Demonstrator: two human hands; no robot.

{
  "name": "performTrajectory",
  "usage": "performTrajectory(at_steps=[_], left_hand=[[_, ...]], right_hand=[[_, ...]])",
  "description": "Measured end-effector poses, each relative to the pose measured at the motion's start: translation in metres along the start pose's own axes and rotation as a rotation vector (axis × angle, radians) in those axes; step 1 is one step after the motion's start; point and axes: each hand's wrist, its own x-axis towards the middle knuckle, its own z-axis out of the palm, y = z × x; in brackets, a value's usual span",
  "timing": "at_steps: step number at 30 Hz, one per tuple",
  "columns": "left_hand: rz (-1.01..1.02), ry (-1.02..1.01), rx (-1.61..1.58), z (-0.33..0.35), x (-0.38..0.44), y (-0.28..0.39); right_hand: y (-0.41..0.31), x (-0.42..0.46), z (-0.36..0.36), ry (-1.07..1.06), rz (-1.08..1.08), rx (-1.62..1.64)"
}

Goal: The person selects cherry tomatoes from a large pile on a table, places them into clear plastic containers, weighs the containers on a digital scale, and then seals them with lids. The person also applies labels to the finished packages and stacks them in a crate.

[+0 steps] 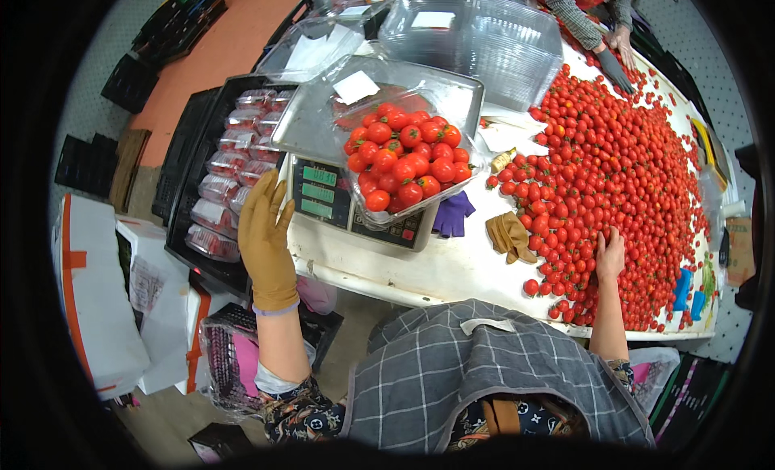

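My left hand (264,243), in a tan glove, is raised beside the left edge of the digital scale (357,218). Its fingers are apart and nothing shows in them. A clear plastic clamshell (393,218) with cherry tomatoes (412,161) rests tilted on the scale, its lid folded back over the metal pan (309,122). My bare right hand (610,258) reaches into the near side of a large heap of cherry tomatoes (636,185). Its fingertips are partly hidden among the fruit, so I cannot tell whether it grips any.
A black crate (175,240) of filled clamshells (213,243) stands left of the scale. Stacked empty clamshells (472,46) are behind it. A purple glove (454,215) and a tan glove (510,237) lie on the white table (363,276). Another person's gloved hand (614,70) works at the far side.
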Motion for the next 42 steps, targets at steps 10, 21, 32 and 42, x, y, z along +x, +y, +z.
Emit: performTrajectory(at_steps=[10,21,32,42], left_hand=[[0.003,0.035,-0.088,-0.017,0.002,0.003],[-0.052,-0.047,-0.066,-0.020,0.003,-0.007],[-0.055,-0.044,-0.112,-0.027,0.003,-0.016],[-0.105,-0.036,-0.097,-0.028,0.003,-0.024]], right_hand=[[0.011,0.045,-0.015,0.035,0.511,1.208],[-0.041,0.045,-0.074,-0.520,0.438,2.059],[-0.174,0.014,-0.134,-0.547,0.069,1.550],[-0.278,-0.015,-0.180,-0.687,-0.188,1.350]])
